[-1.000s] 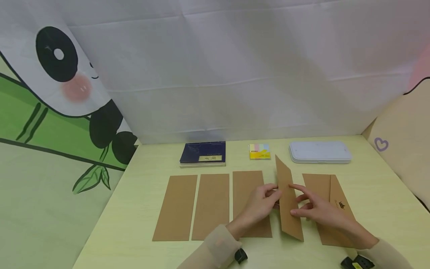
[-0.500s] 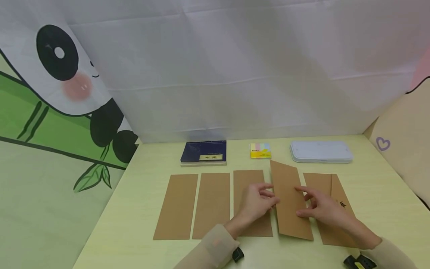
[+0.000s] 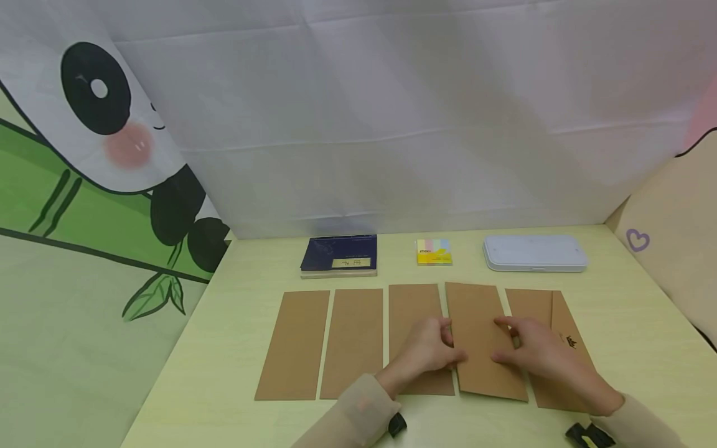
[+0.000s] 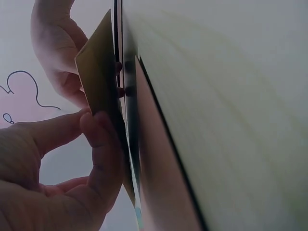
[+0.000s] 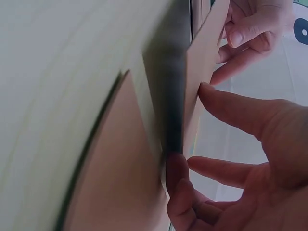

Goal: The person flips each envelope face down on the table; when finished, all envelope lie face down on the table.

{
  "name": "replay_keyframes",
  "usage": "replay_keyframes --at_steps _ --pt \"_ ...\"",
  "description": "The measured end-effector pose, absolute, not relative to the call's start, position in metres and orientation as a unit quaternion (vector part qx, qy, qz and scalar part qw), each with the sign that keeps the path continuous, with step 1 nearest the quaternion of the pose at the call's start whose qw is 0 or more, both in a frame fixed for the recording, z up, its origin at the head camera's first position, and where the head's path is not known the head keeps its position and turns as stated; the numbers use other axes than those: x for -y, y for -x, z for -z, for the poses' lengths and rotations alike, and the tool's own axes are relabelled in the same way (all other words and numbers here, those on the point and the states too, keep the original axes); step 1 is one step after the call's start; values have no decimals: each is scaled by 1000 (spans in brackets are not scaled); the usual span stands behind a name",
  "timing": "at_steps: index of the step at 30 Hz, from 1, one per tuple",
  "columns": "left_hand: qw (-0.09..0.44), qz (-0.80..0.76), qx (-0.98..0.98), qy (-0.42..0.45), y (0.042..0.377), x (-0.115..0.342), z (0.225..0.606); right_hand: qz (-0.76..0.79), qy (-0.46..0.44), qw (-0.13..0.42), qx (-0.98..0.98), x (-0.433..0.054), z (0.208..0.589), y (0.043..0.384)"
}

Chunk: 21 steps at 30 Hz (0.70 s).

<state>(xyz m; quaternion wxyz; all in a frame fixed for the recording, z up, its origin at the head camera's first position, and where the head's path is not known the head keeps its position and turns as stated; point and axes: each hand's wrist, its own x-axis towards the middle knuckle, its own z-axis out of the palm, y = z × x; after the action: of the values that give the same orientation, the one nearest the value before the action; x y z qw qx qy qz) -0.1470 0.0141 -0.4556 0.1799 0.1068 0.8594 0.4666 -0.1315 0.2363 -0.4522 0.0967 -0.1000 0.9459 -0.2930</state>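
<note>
Both my hands hold a plain brown kraft-paper envelope, fourth in a side-by-side row. My left hand pinches its left edge; the left wrist view shows the left fingers meeting at the edge of the envelope. On the opposite side, my right hand grips the right edge. In the right wrist view, one right fingertip presses the face while other fingers curl at the envelope's underside. It is slightly raised and tilted, its shadow falling on the table below.
Three more brown envelopes lie to the left. At the right, another shows a lengthwise seam and crown print, partly under my right hand. Behind stand a dark blue book, yellow sticky-note pack and white case.
The envelope has turned from nearly upright on its long edge to almost flat, coming down toward the table in the fourth place. Both hands have lowered with it.
</note>
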Motion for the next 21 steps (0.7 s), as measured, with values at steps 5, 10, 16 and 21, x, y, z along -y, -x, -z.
replay_keyframes --at_steps 5,10,16,21 --pt "194 -438 -868 -132 145 -14 456 281 107 95 -949 -235 451 132" --pt "206 -419 -873 -140 143 -14 456 265 104 95 -954 -233 451 132" --pt "211 -391 -886 -131 142 -16 453 255 96 90 -958 -230 453 131" --pt "216 -381 -890 -124 141 -17 451 242 94 78 -963 -229 454 129"
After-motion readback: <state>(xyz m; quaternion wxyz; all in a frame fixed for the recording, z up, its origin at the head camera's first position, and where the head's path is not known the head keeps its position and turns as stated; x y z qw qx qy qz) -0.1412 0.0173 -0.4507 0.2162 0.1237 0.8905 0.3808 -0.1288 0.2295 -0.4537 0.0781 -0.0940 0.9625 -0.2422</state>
